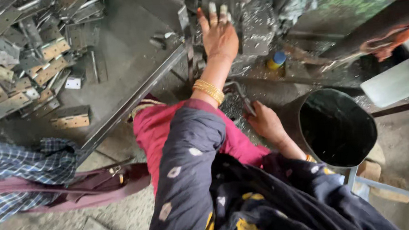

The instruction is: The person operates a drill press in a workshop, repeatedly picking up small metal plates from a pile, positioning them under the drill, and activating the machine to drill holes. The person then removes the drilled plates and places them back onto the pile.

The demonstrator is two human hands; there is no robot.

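My left hand [218,33] reaches forward with gold bangles on the wrist. Its fingers rest on a metal piece at the dark machine [250,17] at the top centre. Whether they grip it is hard to tell. My right hand [265,121] is lower, near my lap, and is closed around a bent metal lever [239,91] that rises from the machine's base. Metal shavings lie around the lever.
A pile of flat metal hinge plates [26,59] covers the left of a steel tray table [130,67]. A black bucket [337,127] stands at the right. A small blue-capped bottle [277,60] sits by the machine. A checked cloth and a maroon bag [52,181] lie at lower left.
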